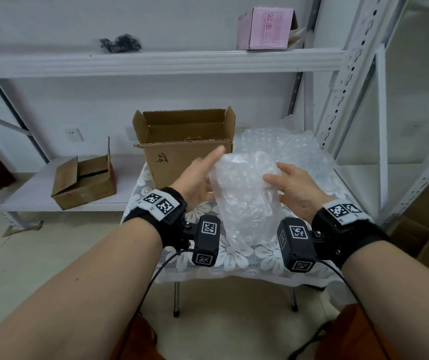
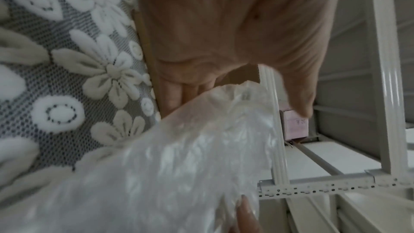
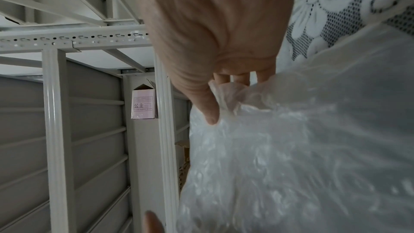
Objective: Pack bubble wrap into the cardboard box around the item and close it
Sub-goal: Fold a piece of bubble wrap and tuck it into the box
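Observation:
An open brown cardboard box [image 1: 182, 152] stands at the back left of the small table, flaps up; only a faint glint shows inside it. In front of it I hold a crumpled clear bubble wrap sheet [image 1: 242, 193] above the table. My right hand [image 1: 283, 180] pinches its right edge, thumb [image 3: 210, 112] on top and fingers behind. My left hand [image 1: 205, 172] lies against the left edge with straight fingers [image 2: 186, 93]; its thumb [image 2: 300, 98] is stretched out, clear of the bubble wrap sheet [image 2: 179, 166]. A loose pile of more bubble wrap [image 1: 283, 144] lies right of the box.
The table wears a white floral lace cloth [image 1: 249, 253]. A smaller cardboard box [image 1: 86, 183] sits on the low shelf at left. A pink box [image 1: 265, 28] and black items [image 1: 121, 44] rest on the upper shelf. A white perforated shelving upright [image 1: 338, 100] stands close on the right.

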Demonstrator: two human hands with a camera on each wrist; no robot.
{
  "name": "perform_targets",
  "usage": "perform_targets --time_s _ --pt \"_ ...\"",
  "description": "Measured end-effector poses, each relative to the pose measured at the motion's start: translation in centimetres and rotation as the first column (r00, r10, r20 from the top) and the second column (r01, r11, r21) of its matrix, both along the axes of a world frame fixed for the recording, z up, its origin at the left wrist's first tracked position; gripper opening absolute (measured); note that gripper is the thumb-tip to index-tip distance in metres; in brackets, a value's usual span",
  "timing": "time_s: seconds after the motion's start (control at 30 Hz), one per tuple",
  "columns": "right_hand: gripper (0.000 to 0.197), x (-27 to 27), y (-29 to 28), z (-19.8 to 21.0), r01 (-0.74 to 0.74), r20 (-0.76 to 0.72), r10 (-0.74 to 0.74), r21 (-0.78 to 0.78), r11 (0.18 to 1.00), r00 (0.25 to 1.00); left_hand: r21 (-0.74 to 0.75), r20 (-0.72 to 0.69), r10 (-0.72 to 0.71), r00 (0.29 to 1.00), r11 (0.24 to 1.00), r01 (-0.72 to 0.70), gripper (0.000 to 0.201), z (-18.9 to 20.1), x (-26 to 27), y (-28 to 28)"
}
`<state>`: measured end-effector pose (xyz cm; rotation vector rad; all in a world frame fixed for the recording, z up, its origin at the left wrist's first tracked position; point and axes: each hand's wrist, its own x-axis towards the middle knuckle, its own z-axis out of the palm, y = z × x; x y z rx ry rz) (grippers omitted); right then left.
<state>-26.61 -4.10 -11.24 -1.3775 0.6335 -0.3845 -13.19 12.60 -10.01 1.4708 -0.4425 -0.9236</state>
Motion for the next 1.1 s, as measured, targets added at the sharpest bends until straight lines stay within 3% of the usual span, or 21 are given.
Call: perform_targets --time_s 0.1,0.33,0.5,0.6,0.7,0.87,1.0,1.1 --pt "0.019 0.0 0.3 0.2 0.022 0.039 -0.022 0.009 1.000 0.999 0.064 -0.063 -0.076 0.995 0.995 0.080 0.064 -0.4 -0.8 0.0" --pt "0.026 -0.5 0.1 0.1 0.002 0.074 -0.005 0.045 0.999 0.997 0.025 -0.127 -0.048 0.991 0.998 0.051 0.024 -0.7 -1.1 0.2" --pt "0.014 -1.1 0.2 0.3 -0.100 0.073 0.091 0.124 0.987 0.993 -0.005 -0.074 0.103 0.992 0.995 -0.104 0.020 -0.9 -1.0 0.1" --pt "0.025 -1.3 0.3 0.4 -0.177 0.069 0.169 0.140 0.974 0.983 -0.012 -0.065 0.198 0.978 0.980 -0.199 0.031 -1.4 -0.6 0.0" --pt "0.012 -1.3 0.3 0.6 -0.164 0.099 0.152 0.135 0.977 0.983 -0.033 -0.063 0.249 0.967 0.967 -0.251 0.027 -1.5 -0.5 0.2" --pt "0.034 -1.0 0.1 0.2 -0.142 0.132 0.117 0.198 0.970 0.984 -0.081 -0.052 0.287 0.957 0.953 -0.290 0.034 -1.7 -0.5 0.0" --pt "0.031 -0.9 0.3 0.1 -0.093 0.179 0.048 0.253 0.963 0.983 -0.145 -0.147 0.274 0.950 0.945 -0.295 0.030 -1.0 -1.0 -0.2" --pt "0.029 -0.8 0.2 -0.3 -0.002 0.171 -0.037 0.219 0.976 0.985 -0.192 -0.293 0.281 0.914 0.919 -0.344 0.033 -0.5 -1.4 -0.1"
